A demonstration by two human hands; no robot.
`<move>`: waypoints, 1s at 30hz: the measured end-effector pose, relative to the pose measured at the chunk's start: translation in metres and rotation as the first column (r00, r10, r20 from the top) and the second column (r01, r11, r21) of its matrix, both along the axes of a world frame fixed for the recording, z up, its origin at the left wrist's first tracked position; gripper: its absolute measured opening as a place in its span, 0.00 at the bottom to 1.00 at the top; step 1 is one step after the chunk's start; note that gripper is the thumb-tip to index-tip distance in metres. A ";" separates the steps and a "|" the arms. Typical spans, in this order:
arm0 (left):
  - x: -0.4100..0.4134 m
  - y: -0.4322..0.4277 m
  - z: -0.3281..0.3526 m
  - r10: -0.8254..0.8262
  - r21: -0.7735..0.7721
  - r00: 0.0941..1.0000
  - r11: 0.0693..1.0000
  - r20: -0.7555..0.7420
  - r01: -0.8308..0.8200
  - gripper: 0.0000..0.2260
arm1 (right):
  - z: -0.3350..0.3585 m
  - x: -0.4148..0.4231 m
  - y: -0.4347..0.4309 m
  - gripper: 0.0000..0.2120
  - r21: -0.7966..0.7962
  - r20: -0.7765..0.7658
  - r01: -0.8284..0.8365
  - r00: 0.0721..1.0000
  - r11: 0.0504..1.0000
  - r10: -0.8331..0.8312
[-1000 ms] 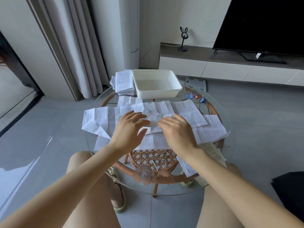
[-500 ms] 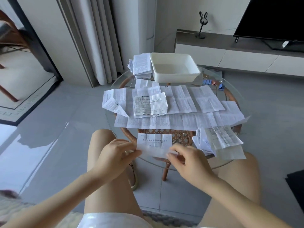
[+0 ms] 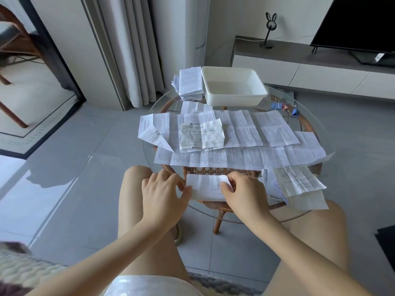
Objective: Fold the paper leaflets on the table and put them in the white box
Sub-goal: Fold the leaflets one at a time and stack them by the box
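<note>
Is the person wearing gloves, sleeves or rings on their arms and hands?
No. The left hand and right hand have no gloves, and I see no rings or watch. The arms are uncovered too, with no sleeves showing in the picture.

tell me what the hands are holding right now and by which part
One paper leaflet, held between both hands. The left hand pinches its left end, and the right hand grips its right end, with the fingers curled over the top edge.

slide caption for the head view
Left hand and right hand pinch a leaflet by the glass table, white box empty
</note>
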State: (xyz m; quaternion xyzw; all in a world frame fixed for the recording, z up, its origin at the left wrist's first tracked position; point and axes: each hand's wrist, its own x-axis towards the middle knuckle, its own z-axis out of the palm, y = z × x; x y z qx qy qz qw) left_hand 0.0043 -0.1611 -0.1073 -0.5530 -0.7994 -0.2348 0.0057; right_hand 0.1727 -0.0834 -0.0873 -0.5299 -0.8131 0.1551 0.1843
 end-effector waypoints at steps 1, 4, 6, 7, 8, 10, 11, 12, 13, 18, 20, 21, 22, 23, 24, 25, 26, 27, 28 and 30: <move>0.000 -0.001 0.001 -0.047 0.052 0.998 0.997 -0.037 0.049 0.11 | -0.001 0.000 0.000 0.12 0.013 0.009 -0.002 1.000 1.000 0.002; 0.000 -0.003 0.000 -0.353 0.133 0.916 0.915 -0.191 0.380 0.12 | -0.002 -0.001 0.002 0.10 0.022 0.035 -0.007 0.999 1.000 0.006; 0.004 -0.004 -0.002 -0.552 0.072 0.805 0.813 -0.217 0.577 0.21 | -0.002 -0.002 0.003 0.10 0.032 0.049 -0.010 0.999 0.999 0.008; 0.006 -0.005 -0.005 -0.607 0.036 0.769 0.780 -0.200 0.625 0.24 | -0.002 -0.002 0.004 0.10 0.040 0.053 -0.008 0.999 0.999 0.006; 0.008 -0.006 -0.008 -0.639 -0.003 0.751 0.762 -0.170 0.648 0.25 | -0.002 -0.002 0.004 0.11 0.045 0.058 -0.006 0.998 0.999 0.003; 0.009 -0.009 -0.014 -0.663 -0.049 0.740 0.748 -0.116 0.662 0.27 | -0.001 -0.002 0.005 0.12 0.035 0.072 -0.003 0.997 0.999 0.001; 0.008 -0.010 -0.015 -0.662 -0.053 0.742 0.749 -0.105 0.661 0.28 | -0.002 -0.002 0.005 0.13 0.029 0.076 -0.007 0.997 1.000 0.005; 0.007 -0.010 -0.015 -0.660 -0.052 0.744 0.751 -0.103 0.659 0.28 | -0.002 -0.002 0.006 0.14 0.026 0.075 -0.011 0.997 1.000 0.009; 0.007 -0.010 -0.015 -0.657 -0.044 0.747 0.753 -0.107 0.656 0.28 | -0.002 -0.001 0.008 0.15 0.021 0.075 -0.014 0.997 1.000 0.012; 0.008 -0.010 -0.015 -0.647 -0.005 0.755 0.760 -0.107 0.650 0.27 | -0.001 -0.002 0.011 0.16 -0.002 0.088 -0.018 0.996 1.000 0.018; 0.009 -0.010 -0.016 -0.643 -0.005 0.757 0.762 -0.115 0.647 0.27 | 0.000 -0.003 0.011 0.17 -0.008 0.085 -0.008 0.996 1.000 0.009; 0.010 -0.010 -0.017 -0.642 -0.006 0.758 0.764 -0.118 0.646 0.27 | 0.000 -0.003 0.011 0.17 -0.011 0.085 -0.005 0.996 1.000 0.006; 0.010 -0.010 -0.018 -0.640 -0.007 0.760 0.766 -0.118 0.643 0.28 | -0.001 -0.004 0.011 0.16 -0.012 0.088 -0.003 0.996 1.000 0.004; 0.011 -0.011 -0.018 -0.635 -0.006 0.763 0.769 -0.118 0.639 0.28 | -0.001 -0.004 0.010 0.16 -0.010 0.089 -0.003 0.996 1.000 0.004; 0.011 -0.011 -0.018 -0.629 -0.003 0.769 0.774 -0.113 0.633 0.28 | -0.002 -0.004 0.011 0.17 -0.004 0.084 0.003 0.996 1.000 -0.003; 0.012 -0.012 -0.018 -0.624 0.005 0.774 0.778 -0.104 0.628 0.27 | -0.001 -0.003 0.011 0.17 -0.001 0.083 0.011 0.996 1.000 -0.011; 0.012 -0.013 -0.018 -0.618 0.014 0.781 0.783 -0.090 0.622 0.27 | 0.000 -0.004 0.010 0.17 0.001 0.086 0.015 0.996 1.000 -0.015; 0.013 -0.013 -0.019 -0.613 0.021 0.786 0.788 -0.075 0.616 0.27 | 0.001 -0.005 0.009 0.15 0.005 0.098 0.016 0.995 1.000 -0.017; 0.014 -0.014 -0.018 -0.609 0.027 0.791 0.791 -0.064 0.611 0.27 | 0.002 -0.006 0.007 0.12 0.029 0.116 0.014 0.993 0.999 -0.017; 0.014 -0.015 -0.018 -0.605 0.030 0.794 0.794 -0.053 0.607 0.26 | 0.002 -0.009 -0.003 0.10 0.158 0.143 0.006 0.989 0.987 -0.029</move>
